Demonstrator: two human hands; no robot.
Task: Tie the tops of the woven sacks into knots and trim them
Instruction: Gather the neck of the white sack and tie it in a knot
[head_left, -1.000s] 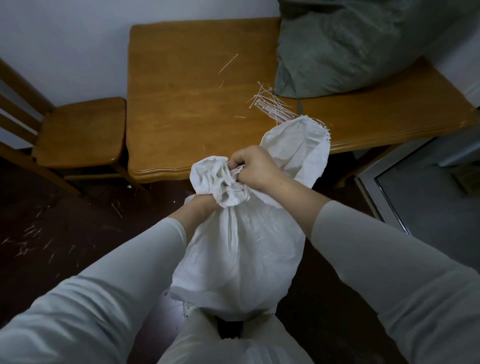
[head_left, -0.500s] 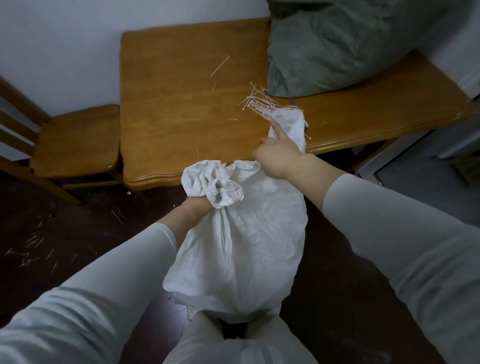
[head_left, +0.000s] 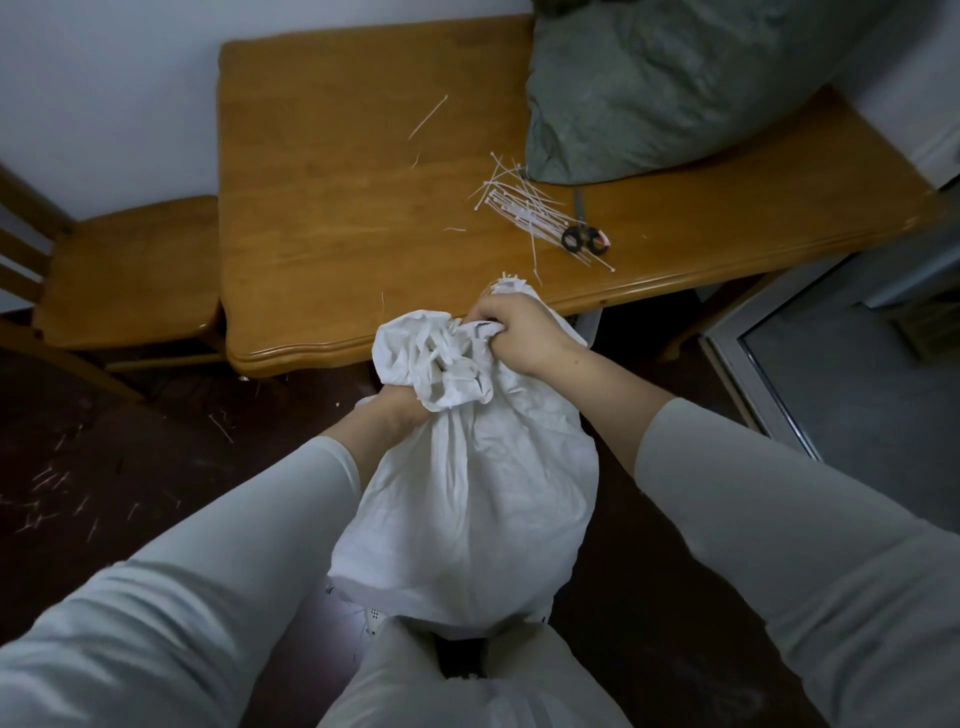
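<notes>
A full white woven sack stands upright between my knees, in front of the table. Its top is bunched into a crumpled knot. My left hand grips the sack's neck from the left, just under the knot, partly hidden by the cloth. My right hand is closed on the loose end of the sack top at the right of the knot. A pile of white cable ties and small scissors lie on the table beyond my hands.
The wooden table carries a large grey-green sack at its back right. A wooden chair stands to the left. Cut bits litter the dark floor. A glass door frame is at the right.
My right hand drew the loose end out toward the table, then came back down beside the knot, uncovering the ties and scissors. The left hand kept its hold on the neck.
</notes>
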